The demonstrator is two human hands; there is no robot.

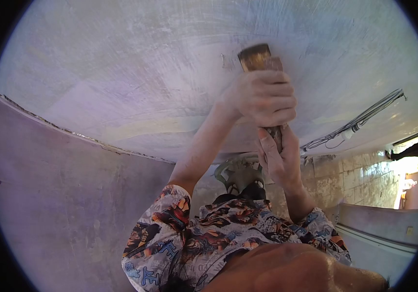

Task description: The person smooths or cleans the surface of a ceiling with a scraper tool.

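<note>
My left hand [267, 97] is closed in a fist around a flat, wide-ended scraper-like tool [256, 58], dark along its end and golden-brown below. Beside that end, a brown block-like part [274, 63] sticks out above my knuckles. Lower down, my right hand [283, 158] wraps around the tool's dusty handle [274, 137], thumb lying along it. The tool's middle is hidden inside my left fist. Its wide end overlaps the pale, streaky wall [170, 63], which carries patchy smears and scratches.
A bundle of dark cables [364, 117] hangs from the wall at the right. Below are my sandalled feet [243, 187] and a stained floor [360, 180]. By the bright opening at far right, a person's dark-clothed leg [408, 150] shows. A plain wall [72, 194] stands at left.
</note>
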